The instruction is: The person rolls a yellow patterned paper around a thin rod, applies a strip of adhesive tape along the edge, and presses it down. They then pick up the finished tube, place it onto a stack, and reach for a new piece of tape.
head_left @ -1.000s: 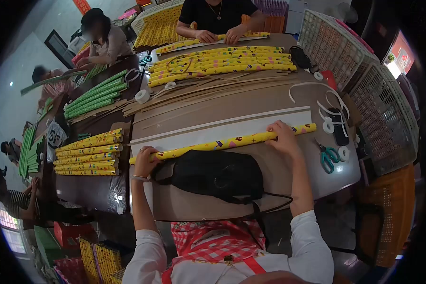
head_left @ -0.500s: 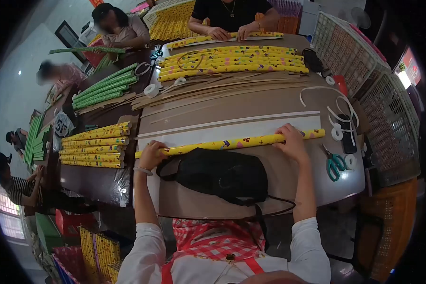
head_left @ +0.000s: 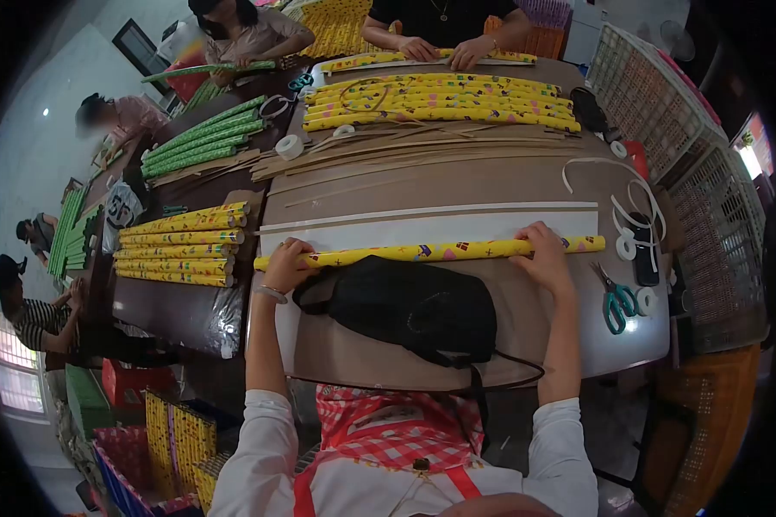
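A yellow patterned roll of wrapping paper (head_left: pixel 435 251) lies crosswise in front of me. My left hand (head_left: pixel 289 263) is closed over its left end, with a bracelet on the wrist. Near its right end my right hand (head_left: pixel 543 256) grips it, fingers on the far side. Just beyond the roll a white sheet (head_left: pixel 491 226) lies flat, with a pale narrow strip (head_left: pixel 422 217) along its far edge. On my side of the roll sits a black bag (head_left: pixel 409 310), its strap hanging over the table edge.
Teal-handled scissors (head_left: pixel 616 303), tape rolls (head_left: pixel 626 249) and a dark phone-like object (head_left: pixel 645 258) lie at right. Bundled yellow rolls (head_left: pixel 177 250) are at left, more yellow rolls (head_left: pixel 440 102) beyond cardboard strips (head_left: pixel 388 146). A co-worker's hands (head_left: pixel 444 52) hold another roll opposite.
The camera view has turned slightly, so the scene sits a little further right. Both my hands keep about the same places on the roll. At far left back, a co-worker's green roll has shifted.
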Available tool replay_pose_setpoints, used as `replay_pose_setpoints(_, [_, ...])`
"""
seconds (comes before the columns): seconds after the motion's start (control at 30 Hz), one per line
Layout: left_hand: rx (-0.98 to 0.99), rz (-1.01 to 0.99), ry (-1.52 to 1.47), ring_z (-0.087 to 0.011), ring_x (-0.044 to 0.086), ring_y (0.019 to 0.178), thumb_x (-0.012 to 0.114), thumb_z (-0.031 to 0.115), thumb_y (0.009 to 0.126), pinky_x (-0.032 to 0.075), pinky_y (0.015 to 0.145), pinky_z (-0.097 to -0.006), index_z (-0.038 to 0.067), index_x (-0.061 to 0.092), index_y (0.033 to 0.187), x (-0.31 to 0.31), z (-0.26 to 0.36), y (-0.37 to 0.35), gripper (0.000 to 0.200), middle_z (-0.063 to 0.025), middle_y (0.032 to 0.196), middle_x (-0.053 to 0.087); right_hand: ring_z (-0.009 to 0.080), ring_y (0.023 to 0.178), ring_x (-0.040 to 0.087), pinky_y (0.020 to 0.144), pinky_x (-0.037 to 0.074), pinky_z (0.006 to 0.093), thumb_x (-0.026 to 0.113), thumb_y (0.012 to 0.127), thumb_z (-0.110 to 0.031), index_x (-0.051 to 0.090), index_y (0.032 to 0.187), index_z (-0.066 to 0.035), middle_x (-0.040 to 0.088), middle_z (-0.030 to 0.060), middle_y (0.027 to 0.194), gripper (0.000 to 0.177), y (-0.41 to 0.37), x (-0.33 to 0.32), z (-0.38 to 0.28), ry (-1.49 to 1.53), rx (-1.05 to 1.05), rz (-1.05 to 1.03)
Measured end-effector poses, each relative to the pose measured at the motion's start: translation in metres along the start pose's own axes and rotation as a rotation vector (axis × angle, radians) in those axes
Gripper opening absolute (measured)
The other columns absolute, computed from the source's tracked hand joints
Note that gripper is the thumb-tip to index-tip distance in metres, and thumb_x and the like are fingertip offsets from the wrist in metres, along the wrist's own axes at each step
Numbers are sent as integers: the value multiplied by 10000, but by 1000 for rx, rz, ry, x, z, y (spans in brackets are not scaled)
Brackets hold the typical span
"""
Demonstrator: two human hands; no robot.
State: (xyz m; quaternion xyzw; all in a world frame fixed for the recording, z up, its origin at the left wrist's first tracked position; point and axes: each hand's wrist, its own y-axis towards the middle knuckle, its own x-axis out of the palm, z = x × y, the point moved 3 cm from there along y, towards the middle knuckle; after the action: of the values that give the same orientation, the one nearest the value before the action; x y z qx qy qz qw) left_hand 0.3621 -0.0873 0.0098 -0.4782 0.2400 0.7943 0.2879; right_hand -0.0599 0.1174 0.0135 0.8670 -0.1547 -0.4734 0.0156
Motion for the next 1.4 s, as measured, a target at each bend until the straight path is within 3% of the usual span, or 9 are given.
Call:
replay_pose_setpoints(0.17, [5, 59, -6, -306, 534, 899, 761, 110, 572, 438, 778, -387, 78, 585, 897, 3, 0, -3, 371, -83, 927, 568, 283, 921, 504, 822, 388, 375, 729, 598, -146, 547, 894, -58, 511, 74, 936, 358, -2, -1, -4, -22, -22, 37])
replay_pose_setpoints(0.27, [14, 77, 53, -320, 535, 898, 718, 35, 600, 440, 797, -378, 48, 574, 903, 3, 2, -5, 335, -113, 941, 564, 281, 897, 508, 798, 393, 366, 722, 588, -133, 538, 881, -47, 513, 73, 918, 356, -2, -1, -4, -29, -42, 59])
replay_pose_setpoints(0.43, [-31, 73, 106, -305, 535, 880, 737, 93, 586, 429, 786, -382, 103, 589, 870, 7, -5, -3, 321, -69, 912, 577, 277, 896, 509, 804, 391, 369, 732, 585, -153, 548, 914, -53, 511, 69, 928, 390, -3, 1, -2, -59, -43, 62])
replay_pose_setpoints(0.5, [-11, 60, 105, -308, 534, 881, 734, 97, 591, 429, 786, -384, 104, 589, 869, 6, -6, -2, 313, -76, 909, 576, 275, 958, 501, 857, 380, 384, 734, 616, -175, 568, 954, -80, 506, 67, 976, 388, -3, 2, -4, -70, 10, 53])
replay_pose_setpoints(0.7, [86, -38, 242, -319, 548, 866, 743, 151, 610, 456, 756, -387, 84, 600, 879, -13, 10, 8, 312, -108, 917, 565, 262, 973, 499, 860, 379, 377, 742, 606, -173, 604, 919, -84, 519, 60, 994, 353, -3, 0, -8, -108, -34, 80])
replay_pose_setpoints(0.77, [29, -58, 148, -314, 558, 858, 758, 185, 599, 465, 745, -382, 70, 605, 880, -16, 8, 11, 340, -102, 912, 565, 261, 983, 494, 862, 379, 377, 745, 603, -174, 607, 926, -86, 521, 63, 997, 361, -3, 3, -6, -98, -60, 93])
replay_pose_setpoints(1.0, [-45, -102, 327, -305, 592, 823, 744, 250, 614, 473, 724, -385, 94, 643, 898, -12, 7, 9, 339, -95, 901, 618, 249, 974, 514, 870, 365, 371, 740, 603, -175, 616, 928, -77, 535, 72, 1014, 361, -5, 7, -1, -110, -21, 75])
replay_pose_setpoints(1.4, [-46, -124, 290, -309, 593, 860, 722, 183, 654, 479, 744, -373, 78, 634, 968, -16, 20, 6, 342, -120, 953, 624, 270, 940, 517, 853, 380, 377, 736, 634, -227, 624, 954, -101, 555, 63, 953, 362, -6, 7, -3, -125, -75, 58])
